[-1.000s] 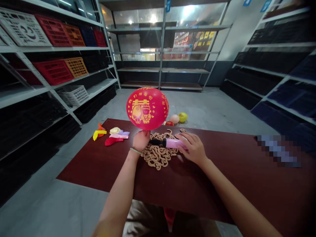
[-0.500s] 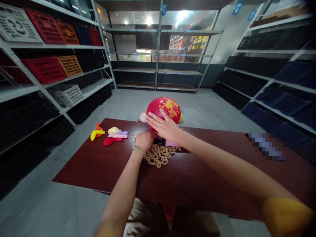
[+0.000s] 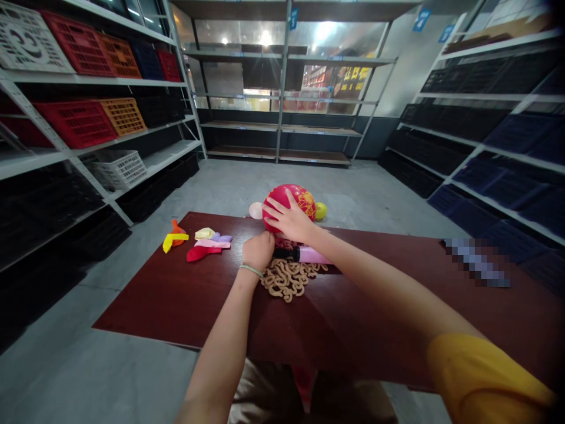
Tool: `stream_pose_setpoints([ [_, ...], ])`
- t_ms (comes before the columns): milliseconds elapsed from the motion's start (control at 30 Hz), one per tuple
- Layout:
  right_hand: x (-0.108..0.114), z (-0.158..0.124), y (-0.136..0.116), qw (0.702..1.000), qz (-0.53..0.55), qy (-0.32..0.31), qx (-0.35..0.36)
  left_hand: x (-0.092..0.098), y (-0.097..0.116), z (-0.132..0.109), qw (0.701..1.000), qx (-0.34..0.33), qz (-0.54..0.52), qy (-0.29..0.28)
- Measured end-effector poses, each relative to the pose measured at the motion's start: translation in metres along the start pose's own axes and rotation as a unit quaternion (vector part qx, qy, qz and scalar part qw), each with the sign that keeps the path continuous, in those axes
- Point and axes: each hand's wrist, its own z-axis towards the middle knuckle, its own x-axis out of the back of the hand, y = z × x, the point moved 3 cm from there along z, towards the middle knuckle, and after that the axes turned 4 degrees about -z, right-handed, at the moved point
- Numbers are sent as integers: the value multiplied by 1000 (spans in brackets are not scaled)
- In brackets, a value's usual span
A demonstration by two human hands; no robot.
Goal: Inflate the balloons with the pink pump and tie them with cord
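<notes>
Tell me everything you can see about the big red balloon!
The big red balloon is puffed up and rounded, with smooth, shiny skin that looks like rubber. Gold pictures are printed on it, showing mostly toward the right of the view. It sits near the far edge of the table as seen from here. The right hand lies spread across its near side, covering much of it. The left hand is closed at its bottom, so its neck is hidden.

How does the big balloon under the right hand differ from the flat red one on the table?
The big balloon is round and inflated; the flat balloon is limp. The big balloon shows gold print; the flat balloon shows none. The right hand spreads over the big balloon, while the flat balloon lies on the table. Both are red.
</notes>
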Motion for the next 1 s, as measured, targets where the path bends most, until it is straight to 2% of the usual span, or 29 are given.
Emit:
stream_pose_setpoints([
  [100, -4, 7, -1, 1000, -17, 20, 2, -1, -1, 0, 999, -37, 15, 10],
  [200, -7, 10, -2, 999, -26, 28, -4, -3, -4, 4, 998, -39, -26, 36],
  [300, -6, 6, 1, 999, -31, 39, -7, -5, -11, 11, 984, 4, -168, 66],
  [367, -3, 2, 5, 998, -27, 46, -12, -8, -14, 16, 960, 27, -268, 70],
  [433, 1, -3, 10, 999, -15, 46, -11, -13, -16, 18, 917, 57, -390, 54],
  [467, 4, -7, 12, 999, -10, 44, -8, -17, -16, 19, 884, 74, -460, 41],
  [567, 13, -17, 17, 999, -1, 41, 1, -25, -14, 18, 757, 117, -643, 7],
  [600, 17, -21, 18, 999, 0, 41, 2, -26, -14, 17, 728, 123, -675, 4],
  [667, 23, -28, 19, 999, 3, 43, 2, -27, -13, 16, 695, 130, -707, 3],
  [733, 28, -37, 20, 999, 8, 41, 3, -27, -12, 16, 690, 133, -711, 2],
  [867, 33, -54, 17, 998, 40, 45, -11, -29, -6, 17, 707, 104, -699, -17],
  [933, 34, -61, 13, 997, 56, 53, -24, -32, -3, 18, 727, 76, -682, -38],
  [1000, 36, -67, 7, 995, 71, 60, -41, -33, 0, 18, 761, 46, -645, -44],
])
